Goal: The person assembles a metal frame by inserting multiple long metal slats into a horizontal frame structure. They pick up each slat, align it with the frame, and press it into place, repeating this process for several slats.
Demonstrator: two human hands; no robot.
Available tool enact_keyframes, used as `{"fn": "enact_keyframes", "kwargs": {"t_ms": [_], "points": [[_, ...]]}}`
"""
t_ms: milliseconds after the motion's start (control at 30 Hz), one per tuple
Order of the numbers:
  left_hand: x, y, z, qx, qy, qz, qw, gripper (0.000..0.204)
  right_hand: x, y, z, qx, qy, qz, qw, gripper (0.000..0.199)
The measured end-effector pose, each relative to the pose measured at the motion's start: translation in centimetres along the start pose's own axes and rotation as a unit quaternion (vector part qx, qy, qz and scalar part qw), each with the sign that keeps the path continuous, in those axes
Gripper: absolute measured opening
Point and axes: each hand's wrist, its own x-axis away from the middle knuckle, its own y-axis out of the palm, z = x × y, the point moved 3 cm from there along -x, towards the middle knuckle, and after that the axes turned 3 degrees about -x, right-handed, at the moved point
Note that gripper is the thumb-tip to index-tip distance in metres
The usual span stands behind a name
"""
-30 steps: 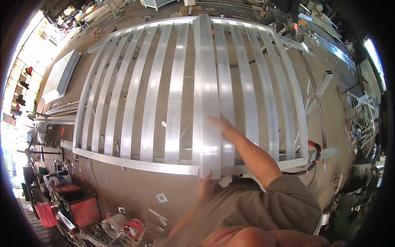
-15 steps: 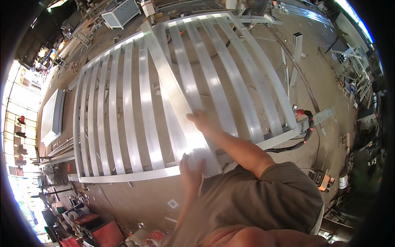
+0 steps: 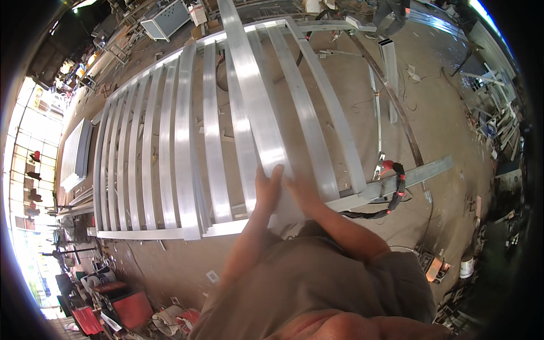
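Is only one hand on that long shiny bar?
No, the left hand and the right hand are both on the long bar.

Flat silvery bar point(image 3: 254, 85) | slanted, far end leftward | over slatted frame point(image 3: 141, 233)

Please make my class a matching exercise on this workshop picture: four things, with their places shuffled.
1. long metal bar
2. black cable
3. stack of panels
4. cabinet

A. beyond the far side of the slatted frame
B. looped by the frame's near right corner
C. left of the frame
D. between the left hand and right hand

Pairs: 1-D, 2-B, 3-C, 4-A
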Motion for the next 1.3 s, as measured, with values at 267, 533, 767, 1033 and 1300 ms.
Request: {"fn": "enact_keyframes", "kwargs": {"t_ms": [267,533,767,1033,1300], "points": [[1.2,12.7,-3.4,-0.052,-0.045,-0.012,0.998,0.084,4.2,-7.0,9.1,-0.100,0.022,0.072,0.992,0.061],[-1.3,15.5,-5.1,-0.010,-0.055,-0.051,0.997,0.066,1.3,-7.6,12.4,-0.082,0.053,0.066,0.993,0.063],[-5.1,14.5,-5.7,-0.008,-0.092,-0.059,0.994,0.066,-2.5,-5.7,12.6,-0.048,0.054,0.079,0.994,0.065],[-7.8,13.1,-5.9,-0.013,-0.101,-0.061,0.993,0.080,-5.0,-4.1,12.3,-0.009,0.087,0.089,0.992,0.062],[-8.9,13.0,-6.3,-0.018,-0.107,-0.040,0.993,0.072,-6.2,-3.7,11.8,-0.036,0.063,0.097,0.993,0.059]]}}
